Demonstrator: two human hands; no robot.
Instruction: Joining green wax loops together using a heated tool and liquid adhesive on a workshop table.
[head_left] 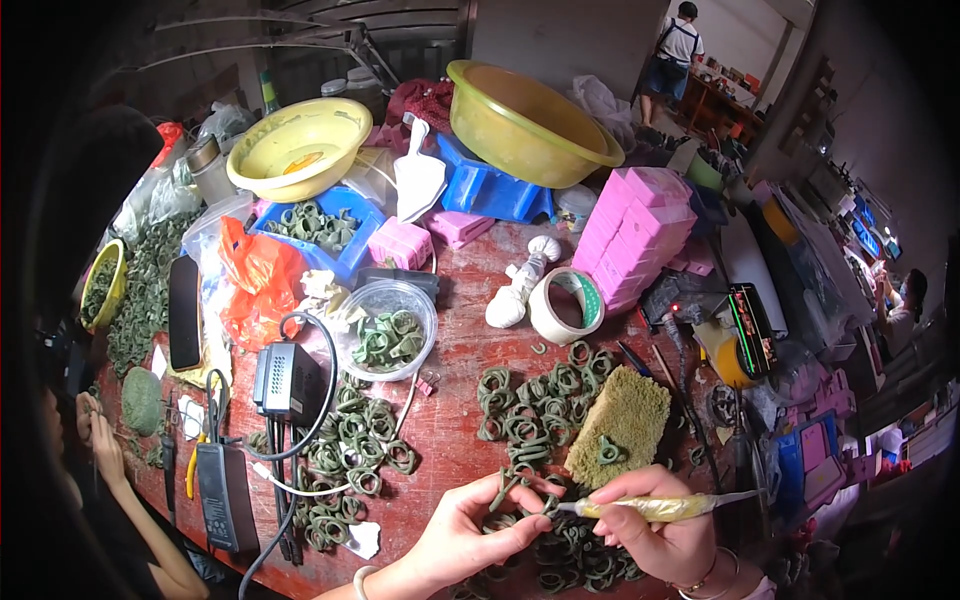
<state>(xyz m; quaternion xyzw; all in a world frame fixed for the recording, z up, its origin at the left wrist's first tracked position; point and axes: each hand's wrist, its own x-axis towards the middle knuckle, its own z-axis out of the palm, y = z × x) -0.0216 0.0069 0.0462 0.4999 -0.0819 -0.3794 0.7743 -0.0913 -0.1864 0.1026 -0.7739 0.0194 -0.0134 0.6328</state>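
Close to the table's near edge, my left hand (490,525) pinches a small green ring (549,503) between thumb and fingers. In my right hand (655,530) lies a pen-like tool (660,508) with a yellow wrapped grip and a cord at its back end, held like a pencil. Its metal tip points left and meets the ring, or comes very near it. Beyond my right hand sits a yellowish sponge block (622,425) with one green ring (609,450) on it. Loose green rings (535,405) lie in a heap beside the sponge, and more are partly hidden under my hands.
Masking tape (567,305) and stacked pink blocks (635,235) stand beyond the rings. A clear tub (388,330) holds more rings. Left are a black-and-silver box (290,378), cords and a power adapter (225,495). Another person's hand (105,450) works at far left.
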